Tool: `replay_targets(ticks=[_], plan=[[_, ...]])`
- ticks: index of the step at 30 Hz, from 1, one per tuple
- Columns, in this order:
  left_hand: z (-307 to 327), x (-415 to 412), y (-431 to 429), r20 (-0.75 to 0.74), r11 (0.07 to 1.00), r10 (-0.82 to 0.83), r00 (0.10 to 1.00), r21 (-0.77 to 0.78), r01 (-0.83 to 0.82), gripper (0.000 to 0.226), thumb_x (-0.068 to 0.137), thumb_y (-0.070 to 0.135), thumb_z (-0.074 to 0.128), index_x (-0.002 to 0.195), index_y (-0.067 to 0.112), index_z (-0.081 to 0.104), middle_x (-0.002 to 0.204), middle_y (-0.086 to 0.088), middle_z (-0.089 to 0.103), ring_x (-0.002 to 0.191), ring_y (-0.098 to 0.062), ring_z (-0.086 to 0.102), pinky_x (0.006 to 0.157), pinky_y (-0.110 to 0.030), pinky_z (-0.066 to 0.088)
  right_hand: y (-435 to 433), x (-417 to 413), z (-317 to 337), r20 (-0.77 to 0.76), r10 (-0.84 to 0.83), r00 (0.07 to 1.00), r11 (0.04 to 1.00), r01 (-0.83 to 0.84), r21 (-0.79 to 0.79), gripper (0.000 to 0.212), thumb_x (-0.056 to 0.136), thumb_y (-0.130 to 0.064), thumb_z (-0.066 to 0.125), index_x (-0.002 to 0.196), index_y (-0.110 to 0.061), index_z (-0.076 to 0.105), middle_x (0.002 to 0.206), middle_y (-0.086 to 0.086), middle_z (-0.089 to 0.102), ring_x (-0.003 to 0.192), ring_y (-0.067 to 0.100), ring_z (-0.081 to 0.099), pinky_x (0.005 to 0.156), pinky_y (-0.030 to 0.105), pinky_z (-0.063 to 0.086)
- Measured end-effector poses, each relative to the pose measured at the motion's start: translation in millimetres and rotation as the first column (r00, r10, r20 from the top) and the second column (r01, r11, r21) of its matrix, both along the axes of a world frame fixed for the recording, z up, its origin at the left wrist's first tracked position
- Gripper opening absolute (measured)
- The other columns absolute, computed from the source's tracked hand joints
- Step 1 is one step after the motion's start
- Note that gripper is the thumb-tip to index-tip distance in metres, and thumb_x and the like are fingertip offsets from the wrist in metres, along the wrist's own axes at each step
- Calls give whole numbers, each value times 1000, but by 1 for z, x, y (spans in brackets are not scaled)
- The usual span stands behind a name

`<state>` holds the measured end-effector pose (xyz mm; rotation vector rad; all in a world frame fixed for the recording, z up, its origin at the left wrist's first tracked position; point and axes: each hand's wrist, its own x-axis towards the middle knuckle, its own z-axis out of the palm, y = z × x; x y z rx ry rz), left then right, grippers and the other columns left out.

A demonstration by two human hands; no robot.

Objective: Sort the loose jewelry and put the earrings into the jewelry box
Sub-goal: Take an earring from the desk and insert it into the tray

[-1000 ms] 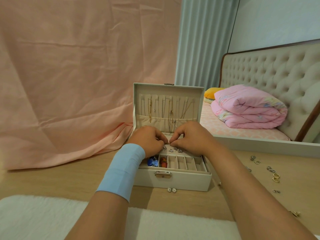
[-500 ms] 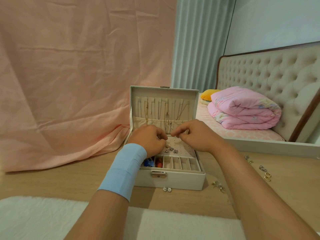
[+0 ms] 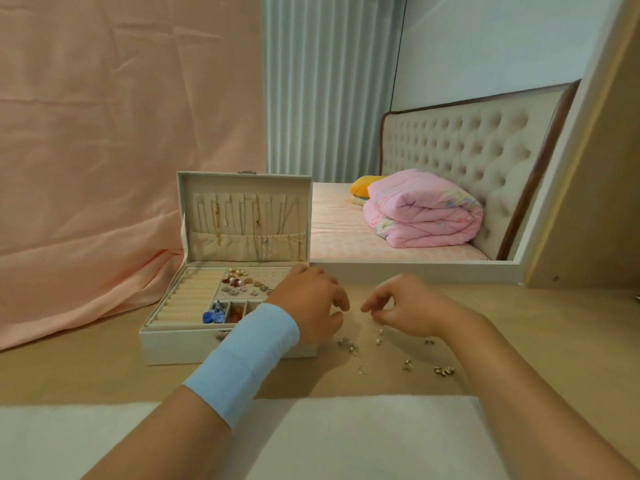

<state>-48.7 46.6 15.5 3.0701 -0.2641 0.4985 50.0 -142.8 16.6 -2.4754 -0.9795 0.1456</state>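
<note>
Jewelry box [image 3: 180,348] sits open at left, loose earrings [image 3: 349,344] scattered on the table [image 3: 519,323] just right of it. Left hand [image 3: 311,299] is relaxed, empty; can't tell if right hand [image 3: 408,306] pinches one.

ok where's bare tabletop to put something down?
Bare: tabletop left of the jewelry box, bordered by the pink cloth and the white mat; also the far right, past the right forearm toward the wooden panel. Crowded: right of the box, where loose earrings lie scattered by the left hand and right hand.
</note>
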Motion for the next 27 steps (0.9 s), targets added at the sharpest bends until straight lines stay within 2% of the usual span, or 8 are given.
replay_targets(ticks=[5,7,11,14,17,22,24,27], plan=[[-11,1,-7,-96,981,17,995,194,2,34,90,47,50,117,38,68,117,13,66,109,-13,47,104,-31,23,8,-12,-8,-38,8,999,997,-11,-76,28,88,-14,64,89,-37,80,89,-19,73,86,0,67,83,22,53],[-15,1,-12,-121,977,27,992,214,-1,33,92,46,46,116,40,69,113,14,68,105,-13,50,103,-31,23,12,-16,-7,-35,8,999,993,-12,-120,32,84,-15,59,82,-39,79,85,-19,72,83,3,67,77,24,54],[-19,1,-15,-112,976,27,993,220,-2,26,93,49,49,105,42,72,101,14,71,99,-14,53,106,-33,26,14,-23,-7,-64,0,998,986,-11,-169,9,73,-38,70,78,-42,77,80,-20,74,78,4,68,72,27,58],[-17,1,-12,-80,980,41,996,196,-24,22,91,48,55,100,38,72,96,14,70,98,-13,53,106,-32,26,14,-25,-8,-39,2,999,984,-10,-180,18,65,-51,81,81,-43,77,82,-20,74,81,4,68,77,30,59],[-16,1,-9,-35,989,56,998,139,-51,18,90,48,59,96,37,71,93,15,68,96,-10,51,104,-29,24,16,-24,-9,-17,39,999,985,-41,-170,15,72,-44,85,85,-40,80,82,-22,72,82,2,67,79,29,57],[-5,-1,-6,23,998,59,998,-27,-59,7,88,41,64,90,35,67,89,17,68,88,-6,57,103,-27,30,20,-23,-13,-49,62,997,994,-66,-88,8,77,-32,78,78,-40,76,80,-22,70,73,-3,63,65,22,47],[2,-4,-2,21,989,66,998,-135,-62,3,87,36,68,88,37,66,83,19,65,79,-3,58,88,-24,41,21,-23,-12,-105,72,992,997,-73,-6,11,78,-26,76,75,-36,77,77,-20,72,62,-7,62,60,18,45],[12,-12,8,-19,949,98,995,-299,-99,15,87,31,69,90,42,60,81,24,63,72,2,60,70,-24,50,23,-24,-10,-153,101,983,991,-85,106,13,84,-19,77,76,-30,76,79,-11,73,51,-4,57,57,20,47]])
